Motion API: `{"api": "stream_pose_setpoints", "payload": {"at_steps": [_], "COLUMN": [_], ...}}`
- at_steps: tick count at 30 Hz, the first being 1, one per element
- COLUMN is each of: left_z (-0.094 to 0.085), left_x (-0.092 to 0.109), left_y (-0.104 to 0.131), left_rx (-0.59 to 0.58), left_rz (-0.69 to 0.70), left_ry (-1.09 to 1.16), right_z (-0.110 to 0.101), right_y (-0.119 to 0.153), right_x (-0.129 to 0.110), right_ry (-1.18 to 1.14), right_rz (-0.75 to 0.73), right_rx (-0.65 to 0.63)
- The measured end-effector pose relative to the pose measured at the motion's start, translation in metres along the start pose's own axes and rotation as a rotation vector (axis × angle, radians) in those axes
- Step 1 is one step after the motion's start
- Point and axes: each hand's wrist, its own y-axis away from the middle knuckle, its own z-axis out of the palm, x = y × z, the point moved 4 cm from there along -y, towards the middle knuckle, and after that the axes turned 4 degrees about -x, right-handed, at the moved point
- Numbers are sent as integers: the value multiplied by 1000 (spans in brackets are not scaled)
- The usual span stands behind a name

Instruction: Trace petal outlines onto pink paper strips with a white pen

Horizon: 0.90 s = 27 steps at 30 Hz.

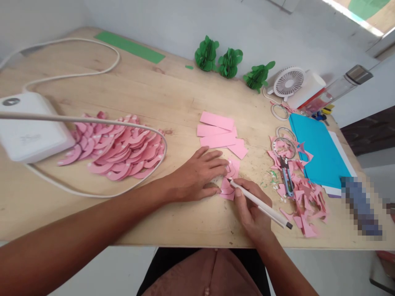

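Note:
A white pen [262, 203] is gripped in my right hand [254, 213], its tip down on a small pink paper strip [227, 194] that bears drawn curved outlines. My left hand [202, 174] lies flat on the wood with fingers spread, its fingertips touching the strip's left side. Just beyond my hands lie several blank pink paper strips [217, 139], overlapping one another. To the left is a big heap of curved pink paper cutouts [129, 150] with pale spots on some of them.
A white power bank [33, 127] with a looping cable [165, 148] stands left. Green paper trees [230, 63] line the wall near a small fan [289, 82] and a bottle [336, 88]. Rightward lie pink scraps [308, 201], scissors [286, 176], tape rolls [283, 148] and blue paper [321, 148].

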Motion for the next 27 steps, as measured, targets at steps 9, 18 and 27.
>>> {"api": "stream_pose_setpoints", "payload": {"at_steps": [9,18,27], "left_z": [-1,-1,0], "left_x": [0,2,1], "left_y": [-1,0,-1], "left_rx": [-5,3,19], "left_rz": [4,-3,1], "left_ry": [-13,-7,-15], "right_z": [2,2,1], "right_y": [0,1,0], "right_x": [3,3,1], "right_ry": [-32,-29,3], "right_rz": [25,20,-2], "right_rx": [1,-2,10]}}
